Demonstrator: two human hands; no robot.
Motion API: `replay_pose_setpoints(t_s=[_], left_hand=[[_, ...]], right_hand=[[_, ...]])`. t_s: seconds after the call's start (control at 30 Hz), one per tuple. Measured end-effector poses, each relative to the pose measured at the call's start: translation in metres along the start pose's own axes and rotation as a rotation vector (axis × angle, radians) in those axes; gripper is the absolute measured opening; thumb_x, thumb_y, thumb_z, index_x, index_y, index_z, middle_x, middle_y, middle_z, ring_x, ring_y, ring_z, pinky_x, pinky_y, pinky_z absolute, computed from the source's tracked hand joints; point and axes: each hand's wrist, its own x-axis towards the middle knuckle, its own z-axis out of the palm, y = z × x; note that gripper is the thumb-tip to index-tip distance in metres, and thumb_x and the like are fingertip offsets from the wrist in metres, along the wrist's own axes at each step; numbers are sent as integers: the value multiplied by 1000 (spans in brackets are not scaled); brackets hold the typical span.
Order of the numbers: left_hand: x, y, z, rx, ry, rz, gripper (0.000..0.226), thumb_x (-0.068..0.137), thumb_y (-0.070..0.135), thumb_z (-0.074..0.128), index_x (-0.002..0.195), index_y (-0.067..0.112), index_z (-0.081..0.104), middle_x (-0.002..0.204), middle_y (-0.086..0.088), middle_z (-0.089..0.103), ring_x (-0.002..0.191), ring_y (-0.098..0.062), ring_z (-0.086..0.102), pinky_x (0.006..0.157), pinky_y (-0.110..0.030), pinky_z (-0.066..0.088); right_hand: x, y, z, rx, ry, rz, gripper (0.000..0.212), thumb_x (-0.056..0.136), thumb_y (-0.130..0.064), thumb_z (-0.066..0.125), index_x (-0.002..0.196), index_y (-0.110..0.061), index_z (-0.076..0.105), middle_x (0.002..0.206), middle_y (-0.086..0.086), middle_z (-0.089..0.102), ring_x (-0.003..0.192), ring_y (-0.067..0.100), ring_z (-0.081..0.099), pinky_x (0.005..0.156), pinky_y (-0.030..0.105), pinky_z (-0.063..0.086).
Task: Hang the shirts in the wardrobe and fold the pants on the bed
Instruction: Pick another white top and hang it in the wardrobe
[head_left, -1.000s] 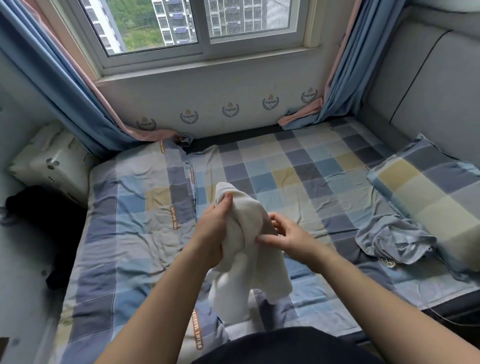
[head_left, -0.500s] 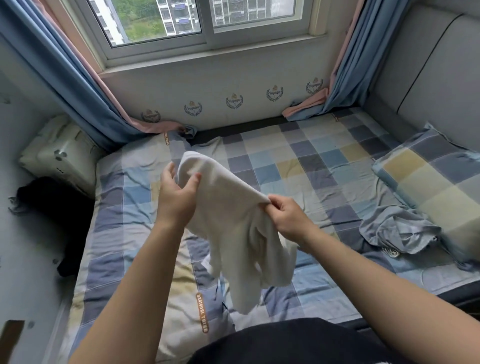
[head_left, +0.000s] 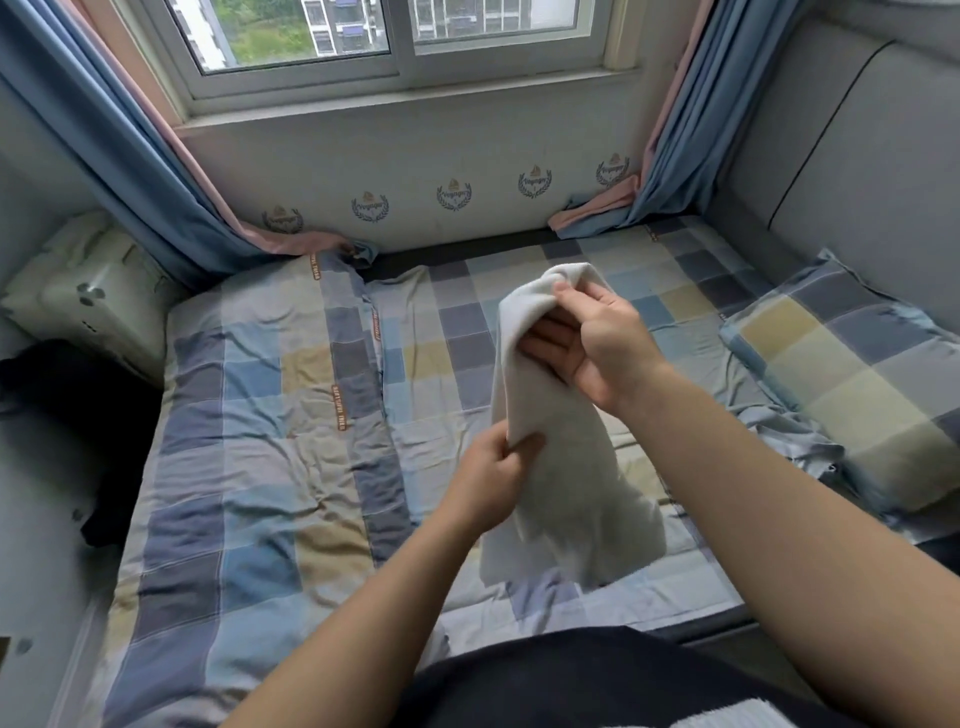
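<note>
Two hands hold one white garment (head_left: 566, 493) in the air over the middle of the bed (head_left: 260, 467). The right hand (head_left: 597, 343) grips its bunched top; the left hand (head_left: 493, 473), lower, pinches its left edge. The rest hangs toward the bed's near edge.

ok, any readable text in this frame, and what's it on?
"Voyager", as best it reads: repeated crest emblems on the wall.
Capital letters on the orange strips of the bedsheet: too blurred to read.
On the white garment: none showing.
</note>
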Motion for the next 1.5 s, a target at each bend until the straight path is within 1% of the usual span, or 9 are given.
replay_pose_setpoints(t_s=[0.13,0.33,0.43,0.63,0.73,0.87,0.97,1.3,1.5], left_hand=[[7,12,-21,-230,199,-75,17,99,29,60,95,16,70,93,-4,74,89,-20,69,80,-40,56],[10,28,-35,-394,220,-167,19,102,21,57,92,13,70,91,-12,68,87,-24,62,82,-43,53],[8,36,-32,-388,176,-157,17,99,24,63,89,11,66,81,-9,64,77,-21,60,72,-34,50],[2,38,-54,-456,85,-93,22,99,31,61,100,10,70,84,-3,67,73,-15,64,65,-26,54],[-5,25,-64,-228,74,-65,31,91,45,64,107,20,71,99,1,74,95,-19,69,86,-32,57],[-23,5,-52,-137,-89,-71,55,74,50,84,118,23,63,108,4,73,103,-9,68,80,-22,56],[-30,-6,-38,126,162,22,69,67,57,83,122,28,55,122,4,55,112,-9,57,90,-27,50],[-3,0,-36,17,210,-31,31,88,42,59,86,12,69,86,-6,72,79,-19,63,81,-53,53],[13,-6,-50,-483,390,-377,25,98,32,63,110,12,71,98,-7,77,93,-24,72,80,-40,59]], right_hand=[[-23,11,-29,-406,-6,-37,14,100,-14,58,113,-12,64,122,13,69,117,30,64,97,49,53],[-68,75,-64,-816,-360,25,72,81,-23,83,140,-29,42,121,-11,58,106,-2,62,85,17,54],[-76,104,-61,-874,-305,-48,72,72,-40,79,134,-38,44,116,-7,63,103,5,63,83,27,54],[-49,93,-54,-821,-143,-177,16,97,-17,63,108,-11,74,103,3,76,102,20,69,92,45,55],[-45,82,-47,-668,-88,-101,16,100,-24,62,96,-17,76,90,-6,76,90,9,68,80,31,58],[-37,60,-34,-503,5,-37,20,98,-32,64,93,-16,76,98,11,76,91,22,71,87,47,58],[-28,48,-23,-417,21,24,22,97,-36,65,88,-19,76,94,11,77,85,24,72,86,52,57],[-4,35,-24,-321,-19,68,17,101,-19,58,116,-13,63,111,11,68,94,24,70,75,36,57],[-53,67,-58,-933,-387,-89,94,70,-59,80,148,-43,29,149,-16,36,129,-9,40,101,14,39]])
